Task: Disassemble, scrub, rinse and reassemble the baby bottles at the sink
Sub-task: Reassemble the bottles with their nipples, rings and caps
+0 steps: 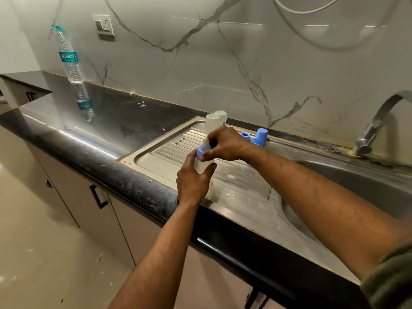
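**sinkguy:** Marble wall (223,70), black countertop (116,134), steel drainboard (169,152). Where's the baby bottle (201,165)?

**mo_k:** Over the drainboard's front half. Left hand (192,181) wraps its body, right hand (225,142) pinches the blue collar (200,152) and teat.

**sinkguy:** Back edge?

**mo_k:** Two upside-down bottles (213,124), blue caps (259,137). Water bottle (68,56) at the countertop's far left.

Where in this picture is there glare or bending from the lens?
Head view: bright glare streaks lie along the dark counter edge and the wall tiles; the wide lens makes the water bottle lean and the counter curve; the hands and baby bottle are fairly sharp.
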